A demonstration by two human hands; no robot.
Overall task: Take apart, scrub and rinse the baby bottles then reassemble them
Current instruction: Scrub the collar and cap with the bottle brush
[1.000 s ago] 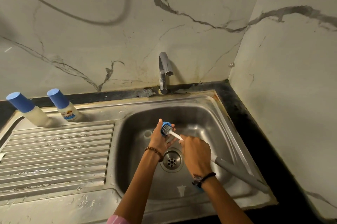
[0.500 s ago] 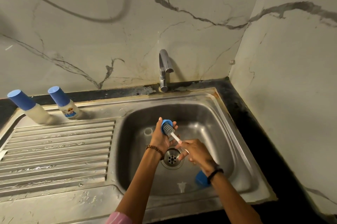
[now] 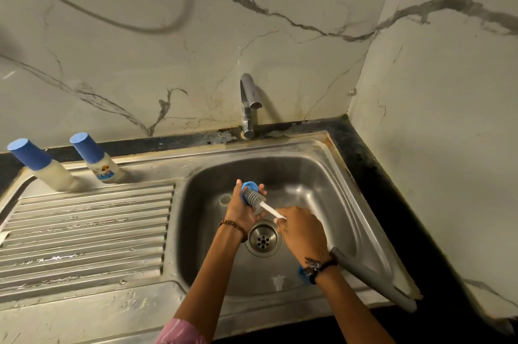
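My left hand (image 3: 241, 213) holds a small blue bottle part (image 3: 247, 187) over the sink basin (image 3: 322, 175). The grey ribbed head of a bottle brush (image 3: 255, 198) lies against that part. My right hand (image 3: 302, 234) grips the brush by its white shaft, and the long grey handle (image 3: 370, 276) sticks out to the lower right over the sink's edge. Two capped baby bottles (image 3: 42, 167) (image 3: 98, 161) with blue caps stand at the back left of the drainboard. Another blue piece (image 3: 302, 273) lies in the basin, partly hidden under my right wrist.
A clear ring-like piece (image 3: 225, 199) and a small pale piece (image 3: 277, 282) lie in the basin near the drain (image 3: 263, 238). The tap (image 3: 248, 105) stands at the back and no water runs from it. The ribbed drainboard (image 3: 84, 231) lies left; a wall closes the right.
My right hand has twisted the brush back and forth against the blue part; its grey handle swung out of sight and is now back at the lower right. My left hand stayed in place.
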